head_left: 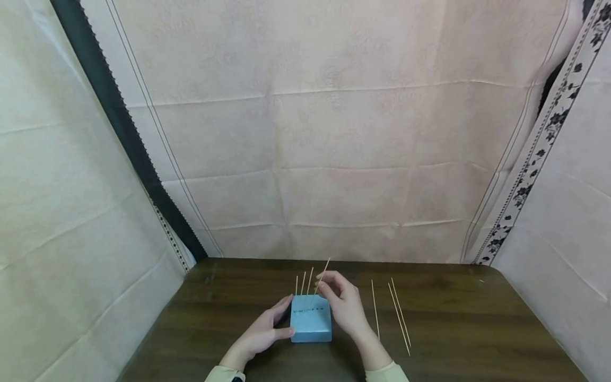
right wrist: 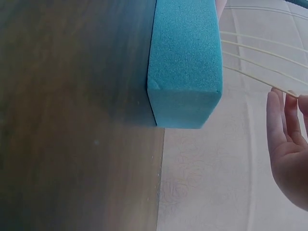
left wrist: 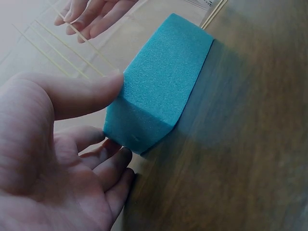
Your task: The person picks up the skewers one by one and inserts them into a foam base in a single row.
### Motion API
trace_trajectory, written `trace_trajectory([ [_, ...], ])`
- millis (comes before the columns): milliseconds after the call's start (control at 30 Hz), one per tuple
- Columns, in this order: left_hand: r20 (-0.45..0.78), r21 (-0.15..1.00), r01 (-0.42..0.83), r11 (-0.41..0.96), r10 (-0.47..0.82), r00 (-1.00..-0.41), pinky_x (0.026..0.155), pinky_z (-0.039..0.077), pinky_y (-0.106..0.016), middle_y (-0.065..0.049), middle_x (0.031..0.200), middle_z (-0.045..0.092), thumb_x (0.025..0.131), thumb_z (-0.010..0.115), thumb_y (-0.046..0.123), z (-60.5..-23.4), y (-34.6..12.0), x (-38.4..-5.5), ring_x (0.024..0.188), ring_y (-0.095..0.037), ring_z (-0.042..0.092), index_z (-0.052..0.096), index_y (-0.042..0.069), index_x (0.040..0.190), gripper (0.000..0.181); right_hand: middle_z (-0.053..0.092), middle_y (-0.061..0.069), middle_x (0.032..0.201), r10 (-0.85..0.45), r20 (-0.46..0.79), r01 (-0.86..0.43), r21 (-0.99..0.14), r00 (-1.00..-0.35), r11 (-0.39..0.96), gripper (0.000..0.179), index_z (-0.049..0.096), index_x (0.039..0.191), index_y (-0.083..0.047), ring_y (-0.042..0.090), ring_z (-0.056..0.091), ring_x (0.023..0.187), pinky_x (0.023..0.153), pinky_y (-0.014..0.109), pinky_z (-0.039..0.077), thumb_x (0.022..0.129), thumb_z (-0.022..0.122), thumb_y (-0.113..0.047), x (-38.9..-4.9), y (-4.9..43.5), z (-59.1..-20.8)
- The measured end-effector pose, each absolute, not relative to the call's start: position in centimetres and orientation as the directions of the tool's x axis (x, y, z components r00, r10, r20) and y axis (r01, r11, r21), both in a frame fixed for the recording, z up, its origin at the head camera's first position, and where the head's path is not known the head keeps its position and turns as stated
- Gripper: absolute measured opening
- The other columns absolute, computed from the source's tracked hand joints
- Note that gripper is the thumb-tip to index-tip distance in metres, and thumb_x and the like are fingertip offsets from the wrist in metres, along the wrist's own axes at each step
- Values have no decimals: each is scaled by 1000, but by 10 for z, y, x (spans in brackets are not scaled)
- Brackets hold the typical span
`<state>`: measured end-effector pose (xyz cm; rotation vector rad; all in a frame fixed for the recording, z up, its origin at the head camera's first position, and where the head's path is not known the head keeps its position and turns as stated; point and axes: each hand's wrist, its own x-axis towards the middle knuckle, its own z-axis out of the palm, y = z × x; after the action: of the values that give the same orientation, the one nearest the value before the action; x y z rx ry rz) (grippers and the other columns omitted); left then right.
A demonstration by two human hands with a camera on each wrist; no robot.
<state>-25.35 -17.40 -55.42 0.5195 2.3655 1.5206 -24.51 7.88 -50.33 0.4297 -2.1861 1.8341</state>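
Observation:
A light blue foam block (head_left: 310, 326) sits on the table, with a row of small dark marks across its upper face. My left hand (head_left: 264, 333) holds it by the left side, thumb near the front corner and fingers behind. Three thin wooden sticks (head_left: 303, 284) stand in the block toward its back left, leaning slightly. Between thumb and fingertips, my right hand (head_left: 347, 305) pinches another thin wooden stick (right wrist: 255, 78), tilted to the right. Its lower end meets the block's upper face right of the others; how deep it sits cannot be seen.
To the right of the block, a single loose stick (head_left: 375, 310) lies on the dark wooden table (head_left: 458, 323), and two more sticks (head_left: 400, 318) lie close together beyond it. Pale cloth (head_left: 343, 132) hangs behind the table and on both sides.

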Motion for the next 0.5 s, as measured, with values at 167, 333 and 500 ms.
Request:
trace_trajectory([
  [167, -26, 908, 167, 383, 452, -892, 123, 23, -69, -24, 174, 25, 98, 78, 26, -552, -173, -255, 156, -50, 27, 31, 7, 169, 88, 76, 3, 103, -55, 391, -394, -901, -919, 182, 11, 73, 117, -19, 22, 75, 96, 85, 27, 61, 106, 70, -19, -244, 78, -502],
  [333, -25, 907, 171, 384, 455, -890, 123, 23, -69, -22, 174, 25, 98, 79, 27, -552, -174, -254, 157, -49, 27, 30, 7, 169, 88, 77, 7, 104, -61, 386, -390, -898, -920, 201, 10, 74, 115, -20, 21, 75, 95, 84, 27, 60, 105, 71, -21, -242, 76, -500],
  [500, -38, 908, 157, 388, 450, -892, 123, 23, -70, -22, 174, 25, 98, 79, 28, -553, -174, -253, 157, -49, 27, 30, 9, 169, 88, 77, 5, 104, -65, 385, -390, -901, -921, 191, 11, 74, 116, -19, 20, 74, 96, 85, 27, 60, 105, 72, -21, -240, 75, -500],
])
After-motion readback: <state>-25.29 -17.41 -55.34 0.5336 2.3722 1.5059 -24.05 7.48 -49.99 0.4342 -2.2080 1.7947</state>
